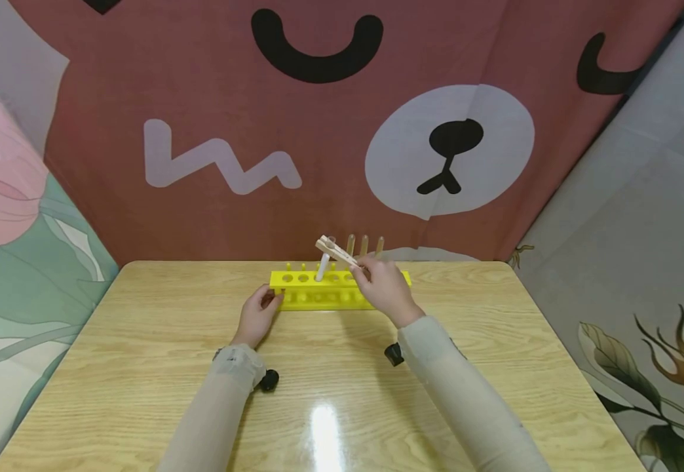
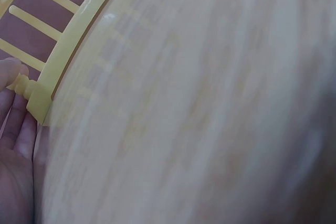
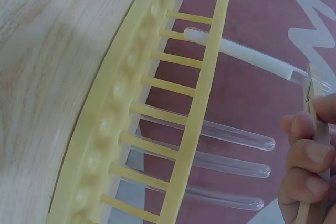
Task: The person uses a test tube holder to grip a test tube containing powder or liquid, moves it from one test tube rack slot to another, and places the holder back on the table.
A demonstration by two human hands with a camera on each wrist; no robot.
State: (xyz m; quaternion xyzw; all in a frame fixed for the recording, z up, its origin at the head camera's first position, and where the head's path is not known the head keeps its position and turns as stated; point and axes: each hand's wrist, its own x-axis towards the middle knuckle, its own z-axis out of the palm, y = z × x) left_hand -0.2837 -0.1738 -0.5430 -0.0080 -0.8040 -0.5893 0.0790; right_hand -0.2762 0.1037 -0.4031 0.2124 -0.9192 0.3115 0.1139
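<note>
A yellow test tube rack stands near the far edge of the table. My left hand grips its left end; in the left wrist view, the thumb and fingers of that hand are around the end post. My right hand holds a wooden test tube clamp above the rack. Clamped near its mouth is a test tube with white contents. This tube leans, and its rounded bottom passes through a hole in the rack's top plate.
Three clear test tubes sit bottom-up on pegs behind the rack's right half. The wooden table meets a patterned red cloth at its far edge. Small black devices are worn at both wrists.
</note>
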